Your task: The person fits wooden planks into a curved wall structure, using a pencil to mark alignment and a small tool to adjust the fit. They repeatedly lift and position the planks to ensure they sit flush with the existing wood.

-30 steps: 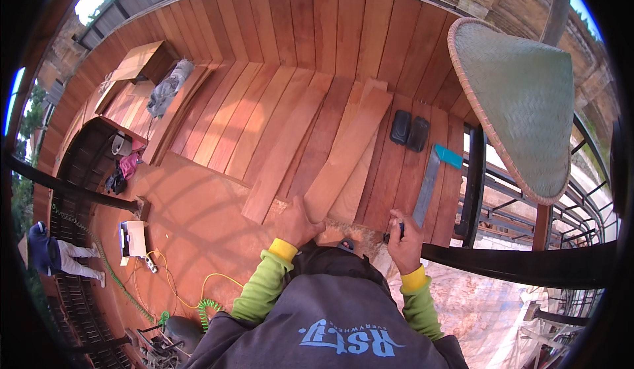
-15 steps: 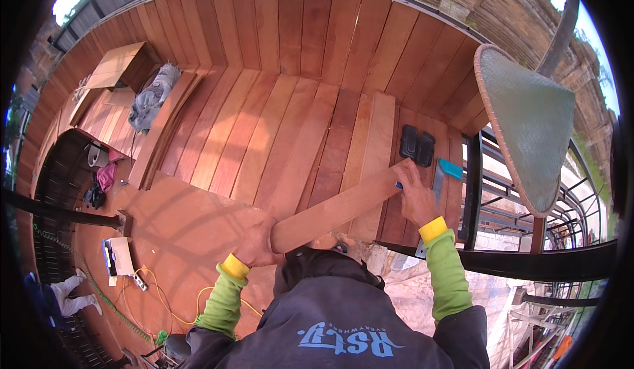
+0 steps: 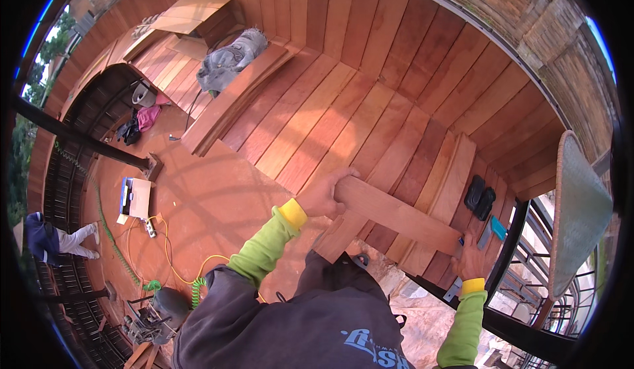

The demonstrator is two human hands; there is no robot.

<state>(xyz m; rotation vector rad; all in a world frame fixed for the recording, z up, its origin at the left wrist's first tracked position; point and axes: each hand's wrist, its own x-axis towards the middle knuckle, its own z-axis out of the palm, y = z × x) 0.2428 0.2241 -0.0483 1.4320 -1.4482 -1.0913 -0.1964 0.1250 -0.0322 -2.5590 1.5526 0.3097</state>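
Observation:
My left hand [image 3: 320, 196] grips the left end of a short reddish plank [image 3: 399, 209], held slanting over other planks. My right hand [image 3: 469, 258] is closed at the plank's right end, with a small blue item, too small to name, by its fingers. Beneath the left end is another board [image 3: 338, 233]. Loose boards [image 3: 439, 194] lie on the plank-clad bench [image 3: 327, 111]. Beyond my right hand are a pair of black sandals [image 3: 474, 192] and a teal-handled saw-like tool [image 3: 496, 229].
A grey bundle [image 3: 231, 62] and stacked boards [image 3: 234, 101] lie up left; an open carton [image 3: 137, 197], hoses, cord and a machine [image 3: 168, 309] are on the floor [image 3: 191, 177]. A person [image 3: 59, 240] is at far left. A woven hat [image 3: 574, 210] and black railing are right.
Both hands have taken up the plank and swung it round, the left end rising and the right end lowering. The view has turned rightward, shifting the hat toward the edge.

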